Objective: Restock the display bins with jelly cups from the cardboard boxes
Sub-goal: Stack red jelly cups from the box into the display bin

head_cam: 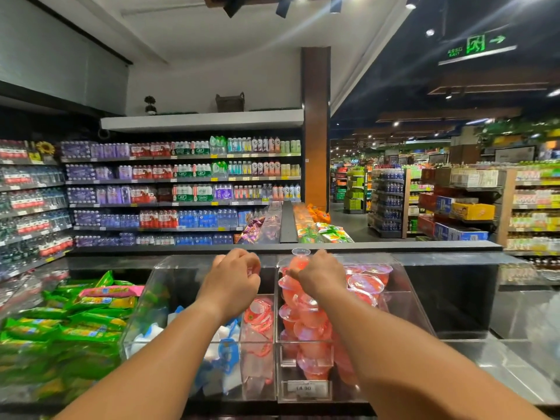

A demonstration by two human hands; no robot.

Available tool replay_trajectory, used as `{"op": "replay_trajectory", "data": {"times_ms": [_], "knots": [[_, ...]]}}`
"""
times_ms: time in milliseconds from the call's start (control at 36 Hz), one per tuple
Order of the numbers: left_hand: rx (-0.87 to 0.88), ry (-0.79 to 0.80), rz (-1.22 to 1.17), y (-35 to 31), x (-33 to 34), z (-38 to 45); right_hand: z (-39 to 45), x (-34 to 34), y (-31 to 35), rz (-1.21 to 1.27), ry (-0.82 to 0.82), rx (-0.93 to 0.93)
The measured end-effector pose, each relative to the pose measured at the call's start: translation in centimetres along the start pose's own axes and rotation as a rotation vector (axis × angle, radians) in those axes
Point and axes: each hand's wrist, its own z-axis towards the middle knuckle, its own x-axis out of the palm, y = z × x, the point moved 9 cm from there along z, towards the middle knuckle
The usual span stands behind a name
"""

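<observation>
Forearms reach centre frame — left hand (233, 275) grip curled, contents unclear; right hand (321, 274) pinching jelly cup (298, 262) — overfilled bin (406, 298) risks spill.

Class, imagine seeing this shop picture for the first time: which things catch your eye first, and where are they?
Two bare arms reach forward, the left hand and right hand over clear display bins at centre. The right bin is piled with pink-red jelly cups. Bright green snack packets fill the lower left.
</observation>
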Motion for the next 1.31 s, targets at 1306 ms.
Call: {"op": "replay_trajectory", "data": {"times_ms": [1306], "knots": [[0.011, -0.036, 0.108, 4.3, 1.2, -3.7, 1.4, -2.9, -5.3, -0.074, 0.042, 0.060]]}}
